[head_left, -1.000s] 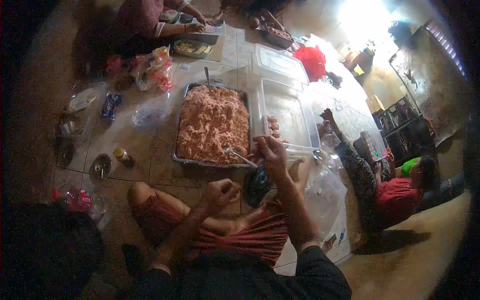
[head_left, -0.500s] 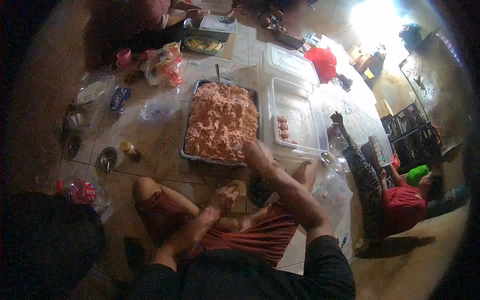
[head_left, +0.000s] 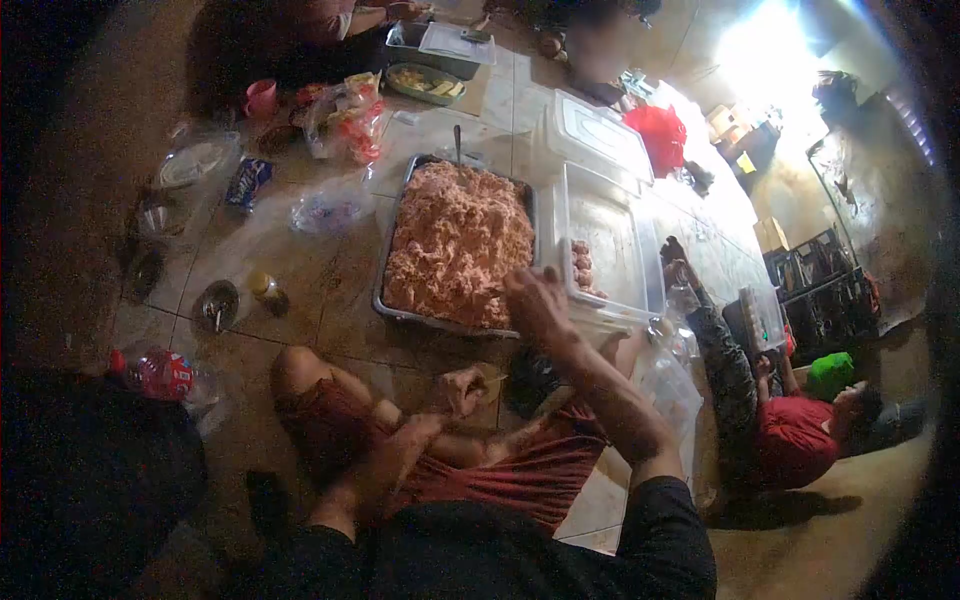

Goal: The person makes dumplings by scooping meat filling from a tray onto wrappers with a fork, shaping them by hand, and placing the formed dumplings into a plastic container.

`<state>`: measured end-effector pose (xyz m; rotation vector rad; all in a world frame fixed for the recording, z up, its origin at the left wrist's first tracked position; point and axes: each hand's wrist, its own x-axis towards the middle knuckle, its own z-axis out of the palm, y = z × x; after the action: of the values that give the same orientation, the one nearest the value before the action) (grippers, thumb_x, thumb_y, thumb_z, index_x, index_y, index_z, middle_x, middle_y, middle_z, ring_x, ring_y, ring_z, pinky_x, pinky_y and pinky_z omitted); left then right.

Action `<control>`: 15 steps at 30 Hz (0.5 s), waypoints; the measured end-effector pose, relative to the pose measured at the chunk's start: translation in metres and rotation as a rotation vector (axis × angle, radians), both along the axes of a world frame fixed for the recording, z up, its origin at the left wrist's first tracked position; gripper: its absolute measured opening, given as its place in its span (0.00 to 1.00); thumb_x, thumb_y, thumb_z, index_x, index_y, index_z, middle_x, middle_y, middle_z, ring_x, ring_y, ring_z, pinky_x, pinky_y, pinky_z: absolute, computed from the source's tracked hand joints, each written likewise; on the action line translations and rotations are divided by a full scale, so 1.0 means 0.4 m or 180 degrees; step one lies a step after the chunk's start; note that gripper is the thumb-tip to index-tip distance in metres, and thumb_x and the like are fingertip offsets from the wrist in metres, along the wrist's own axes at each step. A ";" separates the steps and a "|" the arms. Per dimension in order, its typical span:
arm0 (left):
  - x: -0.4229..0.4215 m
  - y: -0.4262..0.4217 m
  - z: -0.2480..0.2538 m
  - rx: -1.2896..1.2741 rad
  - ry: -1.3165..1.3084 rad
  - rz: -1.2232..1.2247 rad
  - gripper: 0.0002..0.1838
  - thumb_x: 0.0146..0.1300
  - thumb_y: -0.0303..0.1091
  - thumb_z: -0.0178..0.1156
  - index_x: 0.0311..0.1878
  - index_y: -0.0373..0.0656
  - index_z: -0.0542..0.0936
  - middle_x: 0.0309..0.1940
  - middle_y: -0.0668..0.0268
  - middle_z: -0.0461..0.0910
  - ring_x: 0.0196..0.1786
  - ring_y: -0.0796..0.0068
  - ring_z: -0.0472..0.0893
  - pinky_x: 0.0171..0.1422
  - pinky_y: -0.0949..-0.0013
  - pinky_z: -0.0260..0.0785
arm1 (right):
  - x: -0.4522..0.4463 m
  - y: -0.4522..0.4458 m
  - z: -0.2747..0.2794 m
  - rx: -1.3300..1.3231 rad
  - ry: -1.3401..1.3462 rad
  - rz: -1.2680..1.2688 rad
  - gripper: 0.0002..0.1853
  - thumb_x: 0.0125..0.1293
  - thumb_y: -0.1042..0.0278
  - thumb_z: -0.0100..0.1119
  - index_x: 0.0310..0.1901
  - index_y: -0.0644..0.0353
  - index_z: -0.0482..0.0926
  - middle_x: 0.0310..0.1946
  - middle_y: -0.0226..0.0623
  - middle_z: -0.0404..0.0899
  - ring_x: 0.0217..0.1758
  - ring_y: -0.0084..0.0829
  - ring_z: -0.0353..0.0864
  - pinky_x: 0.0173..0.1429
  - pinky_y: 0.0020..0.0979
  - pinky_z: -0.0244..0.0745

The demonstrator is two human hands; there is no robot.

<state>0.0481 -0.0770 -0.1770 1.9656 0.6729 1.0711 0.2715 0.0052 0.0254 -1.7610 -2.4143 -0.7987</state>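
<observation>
Moved: our right hand (head_left: 540, 308) has come in since a second ago, its fingertips now over the near right corner of the tray (head_left: 440, 322).
Right fingers: bent, narrow; we cannot tell what they hold.
Mince (head_left: 455, 240): in the tray, left of and beyond those fingers.
Balls (head_left: 582, 265): in the clear box (head_left: 618, 235), just right of them.
Left hand (head_left: 462, 392): fingers curled above our legs (head_left: 370, 405); contents hidden.
Handle (head_left: 458, 148): sticking up from the mince, well beyond our fingers.
</observation>
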 end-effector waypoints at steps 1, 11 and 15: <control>-0.004 -0.006 0.009 -0.0052 -0.0041 0.0009 0.12 0.65 0.40 0.67 0.38 0.39 0.83 0.30 0.54 0.82 0.29 0.53 0.80 0.35 0.55 0.73 | -0.032 -0.010 0.044 -0.1006 0.0823 -0.0599 0.25 0.71 0.61 0.56 0.69 0.46 0.69 0.66 0.42 0.73 0.67 0.38 0.73 0.79 0.45 0.58; -0.005 0.058 -0.084 -0.0760 -0.0342 0.0114 0.18 0.65 0.46 0.68 0.39 0.39 0.80 0.30 0.59 0.81 0.30 0.60 0.81 0.38 0.60 0.75 | -0.075 -0.006 0.106 -0.1183 0.1800 -0.1525 0.08 0.67 0.63 0.58 0.43 0.55 0.81 0.47 0.45 0.86 0.52 0.46 0.84 0.61 0.51 0.68; -0.014 0.042 -0.107 -0.1056 -0.0047 0.0339 0.21 0.64 0.47 0.69 0.43 0.36 0.80 0.34 0.57 0.81 0.33 0.62 0.80 0.38 0.61 0.74 | 0.021 0.024 -0.127 -0.0959 0.2143 -0.1117 0.10 0.67 0.62 0.59 0.36 0.61 0.83 0.37 0.46 0.86 0.41 0.46 0.85 0.49 0.48 0.75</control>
<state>0.0426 -0.0603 -0.2199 1.6508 0.8944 0.9656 0.2799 0.0148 -0.0254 -2.1359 -1.8638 0.1712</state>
